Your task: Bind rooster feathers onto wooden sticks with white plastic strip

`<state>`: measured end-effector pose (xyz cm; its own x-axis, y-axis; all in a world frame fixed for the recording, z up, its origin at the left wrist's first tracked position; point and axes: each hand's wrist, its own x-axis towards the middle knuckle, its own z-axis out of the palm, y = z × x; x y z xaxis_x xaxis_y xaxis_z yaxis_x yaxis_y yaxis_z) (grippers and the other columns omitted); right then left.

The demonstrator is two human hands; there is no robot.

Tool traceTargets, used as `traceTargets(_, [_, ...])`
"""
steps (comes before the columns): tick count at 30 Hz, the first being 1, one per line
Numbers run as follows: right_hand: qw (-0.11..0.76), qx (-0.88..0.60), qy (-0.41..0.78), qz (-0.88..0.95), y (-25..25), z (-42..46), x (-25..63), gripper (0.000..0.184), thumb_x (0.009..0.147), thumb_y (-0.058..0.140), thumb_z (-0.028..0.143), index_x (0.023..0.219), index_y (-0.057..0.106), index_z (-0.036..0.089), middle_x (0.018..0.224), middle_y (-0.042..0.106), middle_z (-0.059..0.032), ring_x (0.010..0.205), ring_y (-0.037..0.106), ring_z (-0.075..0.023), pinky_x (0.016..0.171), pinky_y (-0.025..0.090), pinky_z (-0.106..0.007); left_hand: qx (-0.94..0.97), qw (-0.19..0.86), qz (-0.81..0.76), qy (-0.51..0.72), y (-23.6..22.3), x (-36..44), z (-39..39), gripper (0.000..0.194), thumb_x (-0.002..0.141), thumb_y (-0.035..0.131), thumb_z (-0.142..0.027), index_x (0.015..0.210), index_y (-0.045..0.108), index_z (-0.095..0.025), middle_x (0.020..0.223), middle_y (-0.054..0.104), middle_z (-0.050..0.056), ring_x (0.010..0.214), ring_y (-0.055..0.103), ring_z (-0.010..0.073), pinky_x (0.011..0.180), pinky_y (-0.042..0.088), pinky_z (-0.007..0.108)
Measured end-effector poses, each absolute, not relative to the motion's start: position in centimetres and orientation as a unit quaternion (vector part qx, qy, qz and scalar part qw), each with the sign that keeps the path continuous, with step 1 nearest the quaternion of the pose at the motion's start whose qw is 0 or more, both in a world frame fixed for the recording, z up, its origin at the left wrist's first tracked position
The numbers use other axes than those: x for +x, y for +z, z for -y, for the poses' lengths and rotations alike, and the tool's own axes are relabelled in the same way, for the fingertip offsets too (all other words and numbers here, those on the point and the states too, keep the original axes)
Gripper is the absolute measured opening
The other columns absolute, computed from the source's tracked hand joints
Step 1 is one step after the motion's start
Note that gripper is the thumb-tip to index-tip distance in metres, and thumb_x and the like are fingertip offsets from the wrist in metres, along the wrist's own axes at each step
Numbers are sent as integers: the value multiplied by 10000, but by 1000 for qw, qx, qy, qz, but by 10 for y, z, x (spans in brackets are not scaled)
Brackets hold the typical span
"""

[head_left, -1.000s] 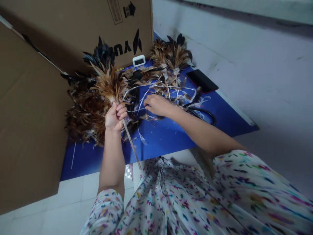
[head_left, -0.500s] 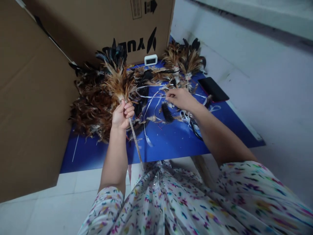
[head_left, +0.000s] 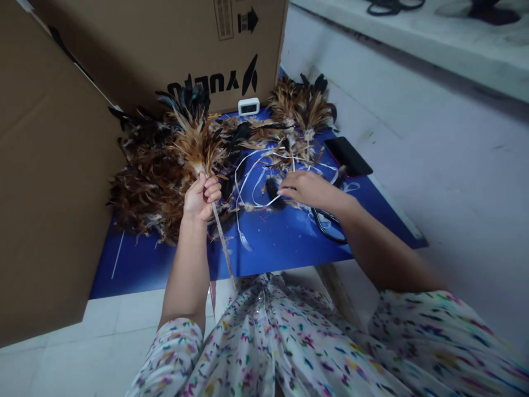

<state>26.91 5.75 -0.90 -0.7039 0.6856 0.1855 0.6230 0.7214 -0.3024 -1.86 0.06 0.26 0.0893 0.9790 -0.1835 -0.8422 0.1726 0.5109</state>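
Observation:
My left hand (head_left: 201, 197) is wrapped round the stick (head_left: 223, 242) of a feather duster (head_left: 197, 140), just below its brown and black feathers. The duster's head points away from me and the stick slants down toward my clothes. My right hand (head_left: 308, 190) is held low over the blue table, fingers pressed together beside a dark fluffy feather (head_left: 273, 190). A white plastic string (head_left: 243, 182) curves in loose loops between the hands and runs to the right fingertips. Those fingertips are partly hidden by the hand.
A large pile of brown feathers (head_left: 144, 187) lies at left, another bunch (head_left: 303, 105) at back right. A white digital clock (head_left: 248, 107) stands before a cardboard box (head_left: 165, 44). A phone (head_left: 348, 156) lies by the wall. Black-handled scissors (head_left: 326, 226) lie near my right forearm.
My right hand has moved down toward me, and the string between the hands has gone from stretched to slack. The left hand keeps its grip on the duster. The view has shifted slightly.

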Motion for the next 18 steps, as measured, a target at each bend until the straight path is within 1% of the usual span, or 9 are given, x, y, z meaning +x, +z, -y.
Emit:
traceTargets(2, [134, -344, 117, 922, -8, -59, 251, 303, 970, 460, 259, 968, 746, 158, 992, 726, -107, 937, 654, -221, 872, 476, -345, 141, 723, -253, 628, 3, -18, 0, 316, 1036, 305, -263, 869, 527, -113, 601, 353, -64, 410, 333, 3, 361, 237, 104])
traceTargets(4, [126, -351, 108, 922, -7, -64, 230, 299, 968, 442, 198, 1039, 729, 153, 1071, 711, -107, 997, 642, -216, 874, 463, -330, 140, 720, -259, 628, 2, -17, 0, 310, 1033, 325, -269, 865, 533, -113, 607, 348, -64, 413, 327, 1, 362, 236, 102])
traceTargets(7, [82, -344, 76, 932, -10, -78, 198, 329, 948, 440, 140, 1158, 690, 179, 1203, 671, -95, 1013, 631, -211, 787, 440, -312, 139, 719, -269, 625, 3, -15, 0, 302, 1029, 343, -270, 855, 537, -116, 614, 337, -64, 414, 313, -1, 364, 232, 101])
traceTargets(9, [45, -331, 38, 942, -14, -88, 179, 356, 950, 425, 146, 1214, 660, 192, 1256, 639, -101, 996, 626, -219, 705, 402, -312, 140, 718, -276, 624, 3, -14, -1, 290, 1026, 357, -267, 849, 536, -124, 615, 330, -64, 414, 303, 0, 364, 223, 103])
traceTargets(12, [-8, -319, -11, 947, -19, -99, 161, 345, 963, 399, 173, 1192, 656, 156, 1237, 627, -140, 993, 612, -244, 660, 349, -322, 140, 716, -278, 625, 3, -14, -1, 277, 1022, 365, -260, 821, 513, -142, 616, 327, -63, 413, 297, 2, 365, 211, 105])
traceTargets(15, [-46, -314, -23, 948, -18, -107, 156, 346, 968, 367, 169, 1122, 670, 101, 1169, 647, -174, 1043, 584, -277, 710, 353, -345, 139, 719, -267, 626, 4, -14, -1, 302, 1030, 321, -252, 809, 494, -142, 610, 327, -63, 409, 303, 3, 363, 208, 107])
traceTargets(17, [-42, -325, -28, 944, -12, -112, 161, 346, 960, 361, 167, 1072, 676, 78, 1131, 660, -191, 1071, 569, -301, 766, 364, -373, 140, 722, -260, 626, 4, -15, -1, 313, 1033, 299, -249, 809, 489, -139, 606, 331, -64, 405, 308, 3, 361, 208, 108])
traceTargets(18, [-26, -338, -27, 940, -8, -115, 165, 340, 954, 365, 170, 1049, 678, 77, 1120, 665, -194, 1079, 566, -310, 793, 368, -386, 139, 722, -258, 627, 4, -15, -1, 314, 1033, 295, -248, 807, 485, -140, 604, 332, -64, 404, 311, 4, 361, 208, 109])
